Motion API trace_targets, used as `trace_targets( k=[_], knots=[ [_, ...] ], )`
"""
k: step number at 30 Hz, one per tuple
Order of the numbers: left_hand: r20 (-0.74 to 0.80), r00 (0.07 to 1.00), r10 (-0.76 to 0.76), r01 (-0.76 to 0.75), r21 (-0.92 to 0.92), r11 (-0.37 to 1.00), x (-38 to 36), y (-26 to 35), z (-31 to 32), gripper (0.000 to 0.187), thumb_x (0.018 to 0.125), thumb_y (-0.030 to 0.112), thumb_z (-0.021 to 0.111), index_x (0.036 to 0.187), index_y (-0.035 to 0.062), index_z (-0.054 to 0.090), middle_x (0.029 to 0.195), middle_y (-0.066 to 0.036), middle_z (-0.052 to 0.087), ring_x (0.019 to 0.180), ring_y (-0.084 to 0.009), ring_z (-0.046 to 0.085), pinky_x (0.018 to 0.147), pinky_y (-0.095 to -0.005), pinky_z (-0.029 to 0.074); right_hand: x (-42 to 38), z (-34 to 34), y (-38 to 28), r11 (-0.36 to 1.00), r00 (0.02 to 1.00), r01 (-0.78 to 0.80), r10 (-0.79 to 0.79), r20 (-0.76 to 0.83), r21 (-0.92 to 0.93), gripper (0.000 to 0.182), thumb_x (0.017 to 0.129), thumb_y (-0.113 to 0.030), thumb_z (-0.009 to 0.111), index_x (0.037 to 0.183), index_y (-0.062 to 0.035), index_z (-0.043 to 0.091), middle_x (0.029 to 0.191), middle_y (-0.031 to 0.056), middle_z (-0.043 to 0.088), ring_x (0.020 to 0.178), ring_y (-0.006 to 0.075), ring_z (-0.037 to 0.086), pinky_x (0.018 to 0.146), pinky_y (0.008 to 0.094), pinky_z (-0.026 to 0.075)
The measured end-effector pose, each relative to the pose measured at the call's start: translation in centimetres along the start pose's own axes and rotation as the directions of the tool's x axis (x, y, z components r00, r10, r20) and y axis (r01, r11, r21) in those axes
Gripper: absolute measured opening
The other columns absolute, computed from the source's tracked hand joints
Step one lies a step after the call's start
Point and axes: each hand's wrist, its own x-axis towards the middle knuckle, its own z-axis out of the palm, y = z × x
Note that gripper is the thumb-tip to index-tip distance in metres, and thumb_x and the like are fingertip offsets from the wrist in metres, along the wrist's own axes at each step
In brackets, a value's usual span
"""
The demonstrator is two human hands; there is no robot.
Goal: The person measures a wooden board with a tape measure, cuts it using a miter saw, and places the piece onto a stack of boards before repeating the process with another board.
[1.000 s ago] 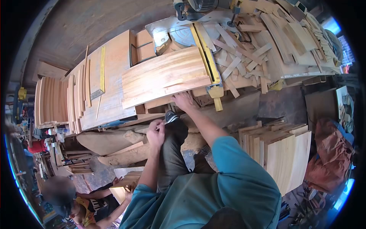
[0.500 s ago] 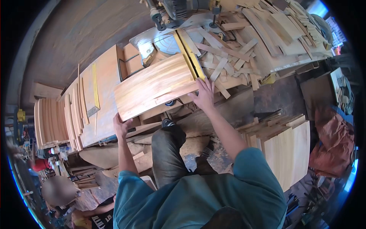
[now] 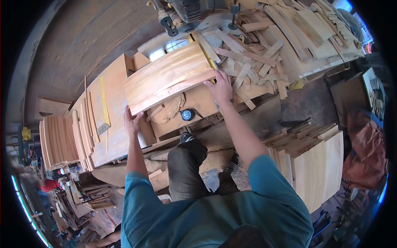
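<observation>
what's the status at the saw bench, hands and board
Left hand gripping near corner of wide golden wooden board. Right hand pressing its other near corner. Pale wood offcuts piled just beyond.

So the wooden panel (image 3: 169, 76) is a wide, gently curved board, pale yellow with orange-brown grain streaks running along its length. It's lying on the saw bench, tilted in the frame so its far end sits up against the yellow fence (image 3: 205, 53) of the saw. Left hand (image 3: 132, 120) grips its near-left corner, right hand (image 3: 221, 87) presses flat on the near-right edge. Surface looks clean and sanded.
</observation>
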Motion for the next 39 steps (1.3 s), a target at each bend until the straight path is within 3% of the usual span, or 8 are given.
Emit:
trace_targets(
  k=[2, 7, 14, 18, 19, 29, 31, 39],
  knots=[
    [-0.038, 0.999, 0.028, -0.030, -0.051, 0.998, 0.5, -0.4, 0.7, 0.097, 0.080, 0.029, 0.093, 0.157, -0.0035, 0.044, 0.157, -0.026, 0.050, 0.139, -0.0324, 0.057, 0.117, -0.0411, 0.044, 0.7, 0.1, -0.6, 0.999, 0.999, -0.037, 0.037, -0.015, -0.013, 0.072, 0.080, -0.042, 0.089, 0.139, -0.0081, 0.064, 0.139, 0.0083, 0.061, 0.132, 0.0327, 0.054, 0.109, 0.0483, 0.048],
    [-0.271, 0.962, 0.027, 0.011, 0.138, 0.990, 0.9, 0.7, 2.6, 0.106, 0.074, 0.041, 0.096, 0.155, -0.0068, 0.046, 0.149, -0.028, 0.057, 0.140, -0.0360, 0.055, 0.118, -0.0427, 0.042, 2.0, 0.9, -1.0, 0.986, 0.988, -0.154, 0.153, -0.017, -0.058, 0.073, 0.079, -0.049, 0.088, 0.139, -0.0139, 0.065, 0.137, 0.0057, 0.060, 0.129, 0.0315, 0.058, 0.100, 0.0501, 0.054],
    [-0.265, 0.964, -0.009, 0.039, 0.109, 0.993, 1.1, 1.9, 3.2, 0.099, 0.075, 0.040, 0.095, 0.150, -0.0070, 0.051, 0.141, -0.027, 0.063, 0.134, -0.0367, 0.059, 0.115, -0.0436, 0.044, 2.7, 2.0, -1.1, 0.963, 0.980, -0.196, 0.200, 0.003, -0.185, 0.074, 0.085, -0.067, 0.074, 0.149, -0.0327, 0.058, 0.136, 0.0061, 0.060, 0.127, 0.0306, 0.060, 0.093, 0.0500, 0.058],
    [-0.291, 0.957, 0.002, 0.091, 0.306, 0.948, 1.3, 1.8, 3.1, 0.100, 0.077, 0.047, 0.092, 0.152, -0.0050, 0.050, 0.146, -0.027, 0.058, 0.137, -0.0407, 0.055, 0.117, -0.0474, 0.042, 3.2, 2.0, -1.0, 0.947, 0.975, -0.192, 0.213, 0.058, -0.259, 0.071, 0.094, -0.068, 0.064, 0.157, -0.0380, 0.048, 0.137, 0.0068, 0.060, 0.125, 0.0328, 0.062, 0.092, 0.0496, 0.058],
    [-0.290, 0.957, 0.005, 0.115, 0.396, 0.911, 1.4, 1.8, 3.0, 0.102, 0.077, 0.050, 0.091, 0.153, -0.0041, 0.049, 0.149, -0.027, 0.055, 0.138, -0.0423, 0.053, 0.118, -0.0489, 0.042, 3.3, 2.0, -1.1, 0.947, 0.974, -0.197, 0.218, 0.057, -0.254, 0.071, 0.094, -0.068, 0.064, 0.157, -0.0380, 0.048, 0.137, 0.0068, 0.060, 0.125, 0.0328, 0.062, 0.092, 0.0496, 0.058],
    [-0.338, 0.938, -0.074, 0.225, 0.431, 0.874, 1.5, 2.2, 3.8, 0.103, 0.080, 0.058, 0.086, 0.156, 0.0006, 0.047, 0.150, -0.028, 0.053, 0.141, -0.0440, 0.049, 0.120, -0.0521, 0.037, 3.6, 1.9, -1.3, 0.933, 0.962, -0.241, 0.266, 0.060, -0.266, 0.069, 0.095, -0.069, 0.062, 0.156, -0.0395, 0.052, 0.133, 0.0067, 0.064, 0.117, 0.0320, 0.066, 0.090, 0.0461, 0.059],
    [-0.348, 0.937, 0.005, 0.195, 0.537, 0.821, 1.6, 1.9, 3.8, 0.100, 0.082, 0.060, 0.084, 0.156, 0.0022, 0.047, 0.149, -0.026, 0.055, 0.139, -0.0445, 0.050, 0.119, -0.0527, 0.036, 3.7, 1.7, -1.6, 0.932, 0.961, -0.245, 0.270, 0.060, -0.269, 0.068, 0.095, -0.070, 0.062, 0.155, -0.0398, 0.053, 0.132, 0.0065, 0.065, 0.116, 0.0319, 0.066, 0.089, 0.0458, 0.059],
    [-0.333, 0.942, -0.054, 0.224, 0.500, 0.836, 1.4, 2.4, 3.4, 0.097, 0.083, 0.063, 0.081, 0.156, 0.0071, 0.048, 0.148, -0.023, 0.055, 0.135, -0.0462, 0.052, 0.116, -0.0544, 0.038, 3.7, 2.0, -1.2, 0.930, 0.970, -0.202, 0.232, 0.067, -0.306, 0.069, 0.097, -0.070, 0.058, 0.156, -0.0366, 0.052, 0.133, 0.0074, 0.064, 0.113, 0.0331, 0.068, 0.088, 0.0453, 0.060]
  ],
)
